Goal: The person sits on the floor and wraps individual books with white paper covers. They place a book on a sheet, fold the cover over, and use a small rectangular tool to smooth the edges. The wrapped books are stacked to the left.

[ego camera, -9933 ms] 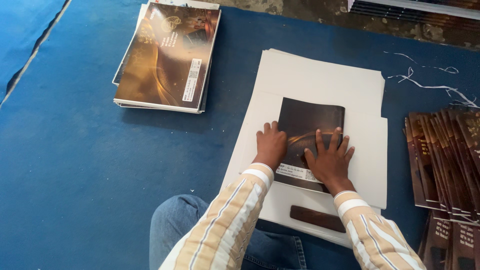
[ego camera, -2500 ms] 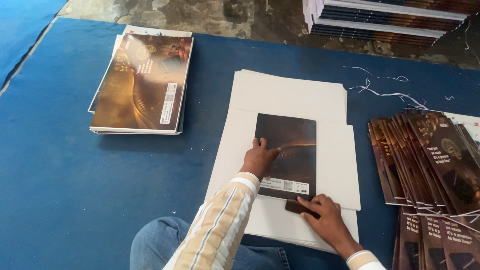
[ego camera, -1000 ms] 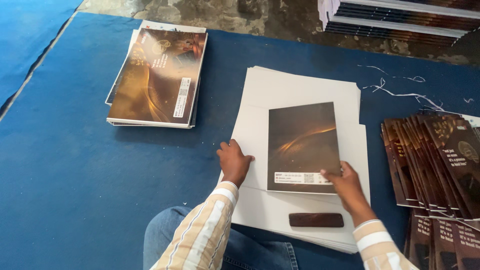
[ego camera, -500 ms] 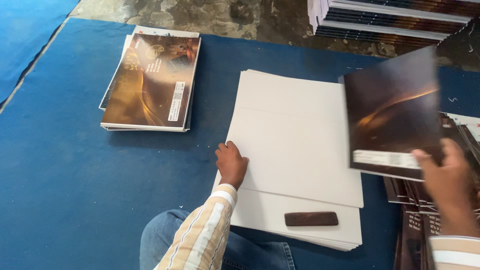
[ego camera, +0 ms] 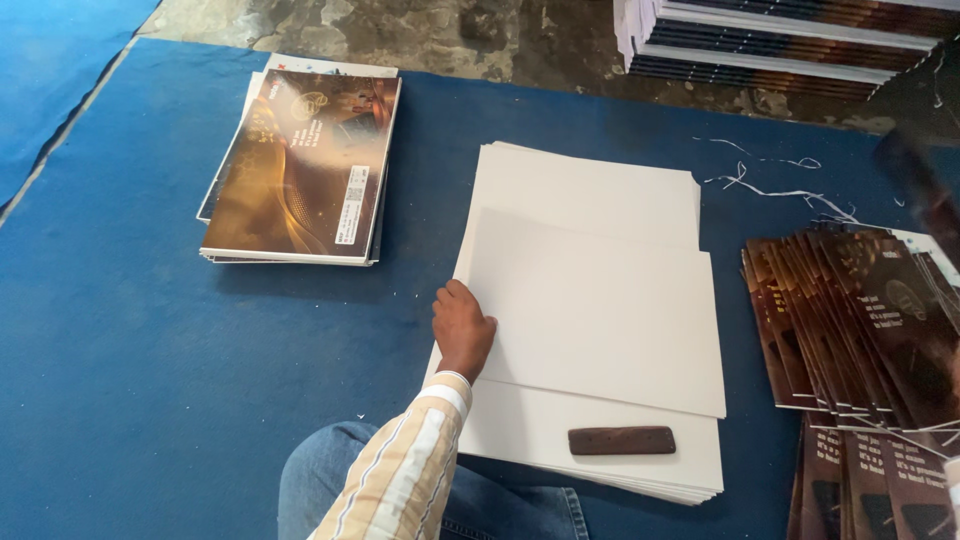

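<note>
On the blue mat (ego camera: 150, 330), white sheets (ego camera: 590, 310) lie before a rough stone floor (ego camera: 480, 40)

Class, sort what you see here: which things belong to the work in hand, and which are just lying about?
In use:
left hand
white sheets
fanned brown booklets
brown bar

Lying about:
booklet pile
string scraps
far stack
</note>
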